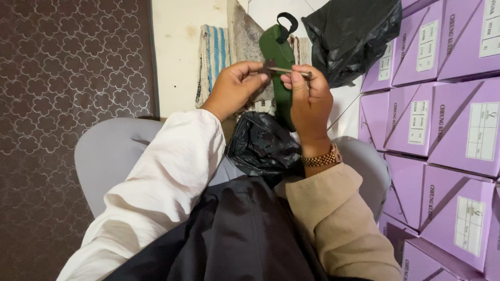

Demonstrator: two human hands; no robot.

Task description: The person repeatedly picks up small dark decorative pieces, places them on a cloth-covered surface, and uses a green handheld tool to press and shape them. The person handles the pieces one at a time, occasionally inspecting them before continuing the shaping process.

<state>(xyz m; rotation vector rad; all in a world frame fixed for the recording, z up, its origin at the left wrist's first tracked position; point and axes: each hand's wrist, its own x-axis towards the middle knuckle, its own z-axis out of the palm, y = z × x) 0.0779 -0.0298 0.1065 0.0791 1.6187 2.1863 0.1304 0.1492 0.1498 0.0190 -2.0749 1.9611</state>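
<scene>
Two hands up over my lap: left hand [232,86] pinched on a small dark strap piece [269,65], right hand [308,96] clamped on a thin rod [291,71] at the green sandal [281,67]; mid-fitting, I judge; next move needs steady alignment.

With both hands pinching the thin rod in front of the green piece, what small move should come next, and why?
Probably ease the rod further toward the left hand. The right hand pinches its right end, the left hand grips a small dark part at the other end, and the green piece lies just behind. What the rod joins is too small to tell.
</scene>
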